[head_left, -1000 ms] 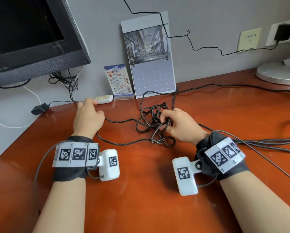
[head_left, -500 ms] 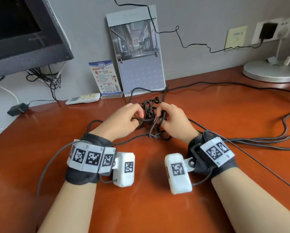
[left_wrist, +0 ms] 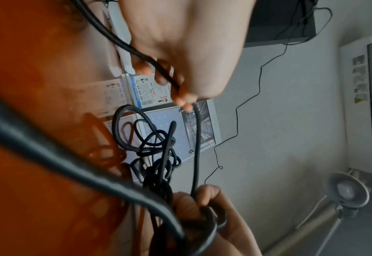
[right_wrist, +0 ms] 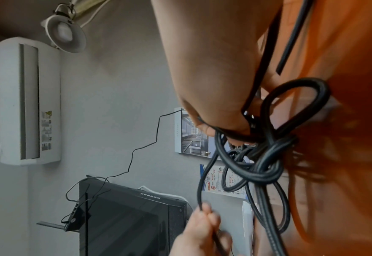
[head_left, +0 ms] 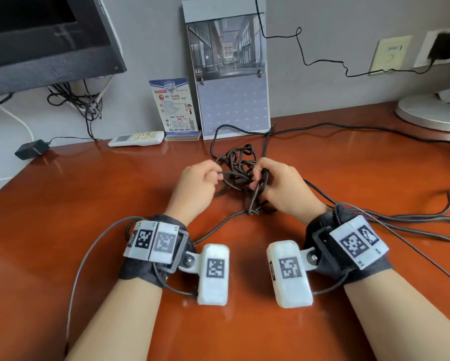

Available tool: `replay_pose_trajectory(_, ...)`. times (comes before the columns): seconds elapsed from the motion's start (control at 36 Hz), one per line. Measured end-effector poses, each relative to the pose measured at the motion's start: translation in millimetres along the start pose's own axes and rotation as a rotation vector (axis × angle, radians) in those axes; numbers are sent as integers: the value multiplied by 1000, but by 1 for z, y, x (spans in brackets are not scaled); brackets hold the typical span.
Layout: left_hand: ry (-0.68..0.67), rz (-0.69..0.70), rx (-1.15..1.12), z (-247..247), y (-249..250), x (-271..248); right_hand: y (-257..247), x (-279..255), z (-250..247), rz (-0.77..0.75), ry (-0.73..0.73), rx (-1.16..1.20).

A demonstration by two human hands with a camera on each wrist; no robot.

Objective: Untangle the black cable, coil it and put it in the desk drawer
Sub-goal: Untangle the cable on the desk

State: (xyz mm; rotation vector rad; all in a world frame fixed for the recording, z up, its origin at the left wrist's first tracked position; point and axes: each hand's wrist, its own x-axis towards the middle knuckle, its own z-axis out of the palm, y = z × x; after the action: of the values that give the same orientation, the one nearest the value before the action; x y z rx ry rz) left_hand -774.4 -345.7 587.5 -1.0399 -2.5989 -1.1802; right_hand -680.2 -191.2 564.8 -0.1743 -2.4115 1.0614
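I am seeing the tangled black cable (head_left: 240,173) running off the right frame edge; my right hand (head_left: 283,188) is hiding some loops, and the calendar's (head_left: 234,105) dates are blurring.

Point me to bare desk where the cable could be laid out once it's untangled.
Bare patches: the desk left of the left hand, in front of the remote; and the near strip around the forearms. Crowded: the black cable knot between both hands; right of the right hand, where more cables trail; and by the lamp base.
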Motion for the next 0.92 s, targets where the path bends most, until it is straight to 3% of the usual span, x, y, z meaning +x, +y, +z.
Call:
replay_pose_trajectory(0.08,222,-119,-168,-3,-7,6,1,0,-6,34,-22,-59)
replay_pose_trajectory(0.22,626,-495,-674,-9,-30,16,-5,-2,-15,92,-38,-115)
replay_pose_trajectory(0.28,692,-574,-746,-15,-38,17,-5,-3,-16,97,-17,-136)
replay_pose_trajectory(0.36,724,-631,-632,-19,-42,14,-8,-3,-16,94,-10,-141)
replay_pose_trajectory(0.47,597,-577,-272,-21,-27,12,-11,-5,-14,65,-32,-139)
replay_pose_trajectory(0.67,423,-199,30,-21,10,4,-18,-7,-10,11,-32,-198)
replay_pose_trajectory(0.75,253,-87,-50,-16,20,0,-20,-7,-8,-9,-32,-207)
replay_pose_trajectory(0.83,-20,-18,-213,-3,30,-7,-24,-8,-6,-27,-28,-233)
replay_pose_trajectory(0.92,-110,-43,-209,10,33,-12,-26,-9,-5,-31,-22,-229)
